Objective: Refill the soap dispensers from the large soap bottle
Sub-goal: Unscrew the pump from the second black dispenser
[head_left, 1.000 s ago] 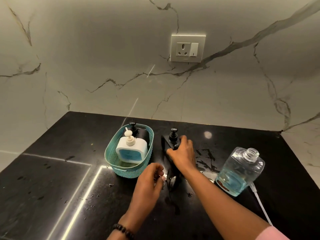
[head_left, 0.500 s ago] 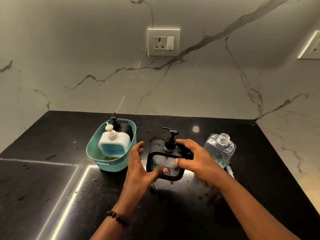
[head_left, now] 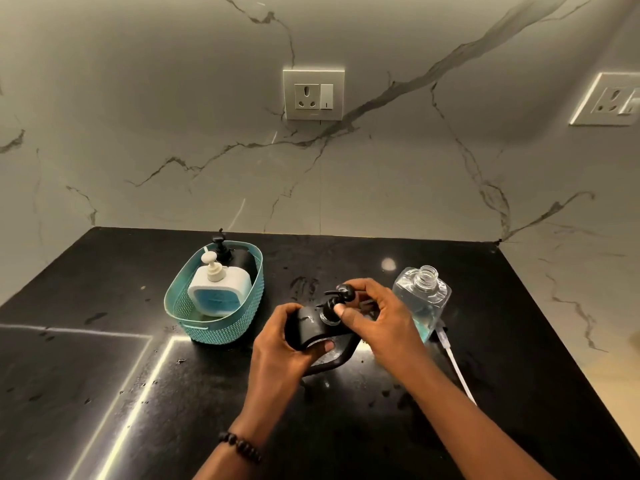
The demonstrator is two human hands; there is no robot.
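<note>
In the head view, the only one given, a black soap dispenser point(head_left: 313, 327) is held over the dark worktop point(head_left: 104, 393), between a teal basket point(head_left: 194, 329) on its left and the large soap bottle point(head_left: 424, 301) on its right. The left hand point(head_left: 277, 355) is wrapped round the dispenser's body from the near left side, with the thumb laid over the front face, so its grip is closed on the body. The right hand point(head_left: 375, 322) is set on the pump head point(head_left: 337, 303), thumb in front of the collar and fingers curled over the top and behind, so its grip is narrow and closed on the pump. The dispenser's long axis runs from its base near the worktop up through the neck and is tilted a little, with the top leaning away from the person. The pump therefore lies straight along that axis above the left grip, and it is the right hand that sits on it. The step in hand is judged to be the unscrewing of the pump, which would turn about this axis and then lift along it. The large soap bottle stands uncapped just right of the right hand, seemingly part full of bluish liquid, with a white pump tube point(head_left: 455, 368) lying beside it. Two further dispensers, one white point(head_left: 221, 289) and one black point(head_left: 239, 259), stand in the basket.
</note>
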